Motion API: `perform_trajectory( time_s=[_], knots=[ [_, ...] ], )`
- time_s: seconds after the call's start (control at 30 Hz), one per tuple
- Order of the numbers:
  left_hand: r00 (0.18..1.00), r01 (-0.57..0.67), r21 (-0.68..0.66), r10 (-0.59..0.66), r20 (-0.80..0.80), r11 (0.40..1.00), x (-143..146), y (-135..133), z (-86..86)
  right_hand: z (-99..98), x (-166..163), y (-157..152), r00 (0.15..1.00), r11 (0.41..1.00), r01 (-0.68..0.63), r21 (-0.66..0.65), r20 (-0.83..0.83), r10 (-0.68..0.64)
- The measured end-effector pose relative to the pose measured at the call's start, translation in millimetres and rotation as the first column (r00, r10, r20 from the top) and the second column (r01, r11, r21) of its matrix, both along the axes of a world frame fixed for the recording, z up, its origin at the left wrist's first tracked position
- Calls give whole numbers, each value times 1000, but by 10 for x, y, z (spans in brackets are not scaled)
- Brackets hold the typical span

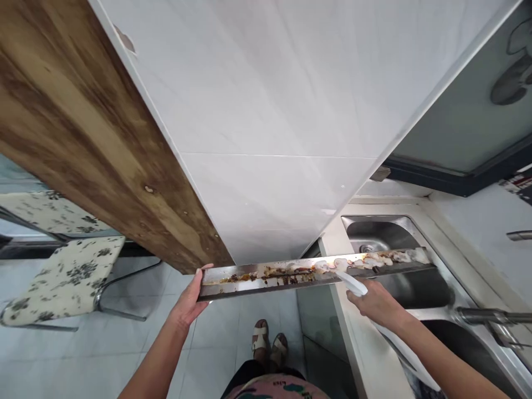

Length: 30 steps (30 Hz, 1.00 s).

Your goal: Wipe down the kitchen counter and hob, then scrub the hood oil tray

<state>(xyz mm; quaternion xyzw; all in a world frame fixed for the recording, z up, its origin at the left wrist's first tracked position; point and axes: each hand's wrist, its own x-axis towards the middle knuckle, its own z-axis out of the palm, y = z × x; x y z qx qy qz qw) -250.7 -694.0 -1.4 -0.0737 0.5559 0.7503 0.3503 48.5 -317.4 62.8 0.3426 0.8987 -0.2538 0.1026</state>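
My left hand (191,298) grips the left end of a long, narrow metal tray (249,285), thumb on top and fingers along the side. Brown and dark greasy grime (286,272) runs along the tray's inside. White paste or foam (374,260) covers much of its right half. My right hand (376,302) is closed round a slim white tool (351,281), perhaps a plastic spoon. The tool's tip touches the white stuff near the tray's middle, and I cannot make out its exact shape. The tray's right end lies over the sink (384,230).
A white tiled wall (266,111) and a brown wood panel (124,144) stand ahead. The sink has several steel basins and a faucet (482,316). A pale counter edge (353,338) runs on my right. A flowered chair (66,277) stands at left.
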Motion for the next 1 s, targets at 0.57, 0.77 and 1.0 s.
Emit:
perform_trajectory(
  time_s=[0.57,0.77,1.0],
  knots=[
    [999,-1,108,-4,46,994,209,-125,-141,53,-663,-713,940,933,-335,133,114,322],
    [992,55,185,-75,101,981,109,-141,-240,50,-862,-1124,954,948,-293,124,108,281],
    [979,76,242,-118,167,967,62,-185,-270,-107,-965,-1211,981,971,-179,161,100,164]
  ],
)
